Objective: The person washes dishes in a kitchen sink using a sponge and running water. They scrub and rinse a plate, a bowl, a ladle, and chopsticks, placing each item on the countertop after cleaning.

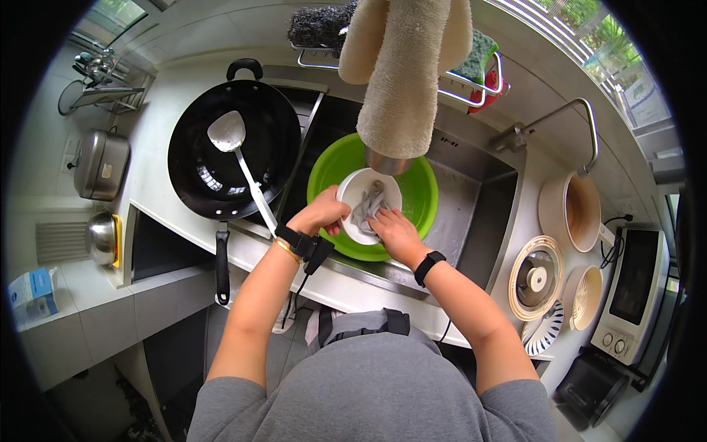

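Observation:
A white bowl is tilted over a green plastic basin in the sink. My left hand grips the bowl by its left rim. Inside the bowl lies a crumpled greyish-white cloth, and my right hand presses it against the bowl's inner wall with the fingers bent over it. Part of the basin is hidden by my hands, the bowl and a towel-covered faucet above it.
A cream towel hangs over the basin from above. On the left rests a black wok with a metal spatula across it. A slim metal faucet, a pot, a glass lid and a microwave stand at right.

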`<action>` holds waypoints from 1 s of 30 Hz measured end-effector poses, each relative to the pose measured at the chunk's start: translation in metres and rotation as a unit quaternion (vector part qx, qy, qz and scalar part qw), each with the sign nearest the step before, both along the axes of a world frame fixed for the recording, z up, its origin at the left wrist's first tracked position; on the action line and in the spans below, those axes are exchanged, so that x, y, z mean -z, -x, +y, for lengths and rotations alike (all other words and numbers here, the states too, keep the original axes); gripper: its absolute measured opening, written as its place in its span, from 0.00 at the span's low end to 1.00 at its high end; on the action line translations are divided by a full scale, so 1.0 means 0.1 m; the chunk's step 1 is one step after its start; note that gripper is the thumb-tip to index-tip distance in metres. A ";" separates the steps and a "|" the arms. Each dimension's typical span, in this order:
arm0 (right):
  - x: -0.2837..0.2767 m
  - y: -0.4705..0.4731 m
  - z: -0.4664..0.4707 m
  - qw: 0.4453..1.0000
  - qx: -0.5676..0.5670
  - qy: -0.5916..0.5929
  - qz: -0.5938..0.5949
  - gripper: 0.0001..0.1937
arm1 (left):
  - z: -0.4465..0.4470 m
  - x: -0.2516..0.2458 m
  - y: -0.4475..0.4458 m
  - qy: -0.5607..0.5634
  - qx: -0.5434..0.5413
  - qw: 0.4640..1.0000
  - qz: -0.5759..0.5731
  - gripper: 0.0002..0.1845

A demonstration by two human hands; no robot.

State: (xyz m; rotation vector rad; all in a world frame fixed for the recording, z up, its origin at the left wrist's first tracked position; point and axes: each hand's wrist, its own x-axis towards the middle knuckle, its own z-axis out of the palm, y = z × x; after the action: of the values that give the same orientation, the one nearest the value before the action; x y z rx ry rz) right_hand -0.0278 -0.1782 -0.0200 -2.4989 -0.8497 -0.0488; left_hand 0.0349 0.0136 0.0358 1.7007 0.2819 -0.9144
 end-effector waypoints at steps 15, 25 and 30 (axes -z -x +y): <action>-0.03 0.02 0.04 0.998 -0.009 -0.051 -0.029 0.16 | -0.03 0.06 0.03 0.010 -0.051 0.999 -0.010 0.21; -0.01 0.04 -0.02 1.000 0.017 -0.018 -0.008 0.19 | -0.08 0.09 0.19 0.014 -0.056 0.997 -0.042 0.21; -0.10 0.10 0.10 0.997 0.011 -0.002 0.078 0.25 | -0.12 -0.14 0.08 -0.024 -0.050 0.998 -0.036 0.26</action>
State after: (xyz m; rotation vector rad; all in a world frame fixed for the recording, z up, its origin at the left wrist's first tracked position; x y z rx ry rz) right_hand -0.0377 -0.1682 -0.0101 -2.4703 -0.7569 0.1345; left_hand 0.0270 0.0012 0.0499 1.7434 0.3396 -0.7773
